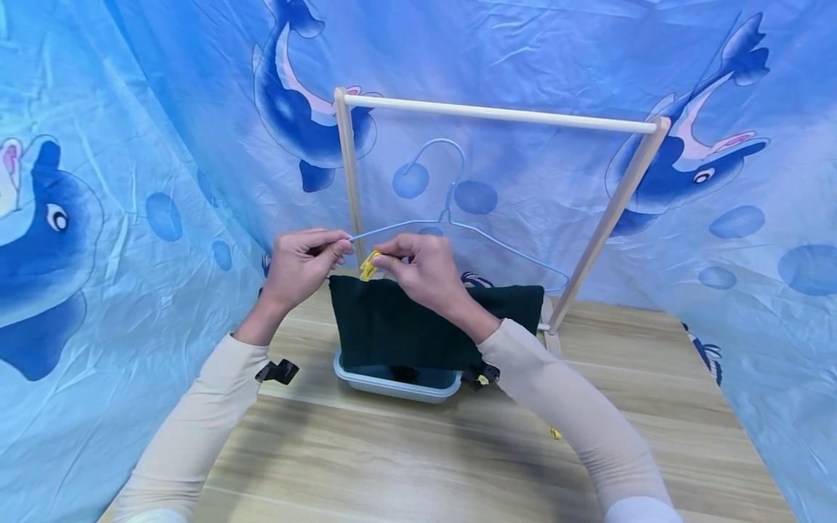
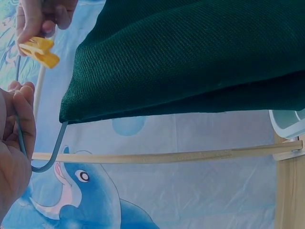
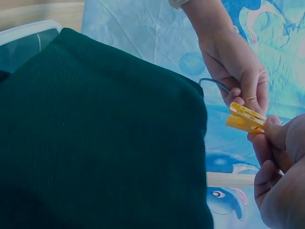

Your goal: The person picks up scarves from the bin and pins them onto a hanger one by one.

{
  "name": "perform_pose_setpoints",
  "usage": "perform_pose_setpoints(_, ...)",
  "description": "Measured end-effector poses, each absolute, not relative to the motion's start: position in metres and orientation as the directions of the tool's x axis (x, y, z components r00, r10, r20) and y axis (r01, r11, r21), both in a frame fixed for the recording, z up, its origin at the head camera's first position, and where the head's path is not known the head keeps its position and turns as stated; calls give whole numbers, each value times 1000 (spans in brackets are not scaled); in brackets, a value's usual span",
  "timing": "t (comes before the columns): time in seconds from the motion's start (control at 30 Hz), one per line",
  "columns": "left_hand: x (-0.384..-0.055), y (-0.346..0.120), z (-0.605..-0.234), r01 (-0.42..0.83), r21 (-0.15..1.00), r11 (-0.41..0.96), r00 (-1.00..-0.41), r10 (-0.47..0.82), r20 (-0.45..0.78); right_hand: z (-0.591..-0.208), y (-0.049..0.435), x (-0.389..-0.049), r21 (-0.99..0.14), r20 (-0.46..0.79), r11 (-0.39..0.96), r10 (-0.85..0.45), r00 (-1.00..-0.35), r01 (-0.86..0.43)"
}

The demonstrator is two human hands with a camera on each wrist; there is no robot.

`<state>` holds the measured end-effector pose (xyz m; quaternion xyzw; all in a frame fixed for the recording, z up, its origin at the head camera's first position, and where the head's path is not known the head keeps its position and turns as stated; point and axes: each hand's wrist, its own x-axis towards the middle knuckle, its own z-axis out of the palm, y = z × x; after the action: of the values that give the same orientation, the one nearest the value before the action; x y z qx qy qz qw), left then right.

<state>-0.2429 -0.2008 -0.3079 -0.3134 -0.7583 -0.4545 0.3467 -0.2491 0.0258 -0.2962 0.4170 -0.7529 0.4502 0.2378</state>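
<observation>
A dark green cloth (image 1: 405,327) hangs folded over the lower bar of a blue wire hanger (image 1: 497,242). My left hand (image 1: 301,265) grips the hanger at its left end, beside the cloth's top left corner. Between thumb and fingers my right hand (image 1: 428,272) pinches a yellow clothespin (image 1: 368,266). In the right wrist view, the clothespin (image 3: 245,118) points toward the left hand (image 3: 238,71), apart from the cloth (image 3: 119,138). From the left wrist view, the bent hanger end (image 2: 52,155) comes out past the cloth's edge.
A wooden rack with a white top bar (image 1: 497,112) stands behind the hanger. Under the cloth sits a light blue basin (image 1: 399,390) with something dark inside. Another yellow clothespin (image 1: 555,433) lies on the wooden table (image 1: 392,465), near the right forearm. Blue dolphin-printed curtains surround the table.
</observation>
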Motion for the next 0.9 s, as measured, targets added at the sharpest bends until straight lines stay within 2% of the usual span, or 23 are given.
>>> perform_pose_setpoints(0.5,-241,-198,-307,792,462,399,-555,155,817,-318,9,-256,-506,740,226,-383,-553,-832)
perform_pose_setpoints(0.9,-242,-196,-307,796,475,375,-559,155,815,-315,3,-259,-560,636,307,-435,-637,-769)
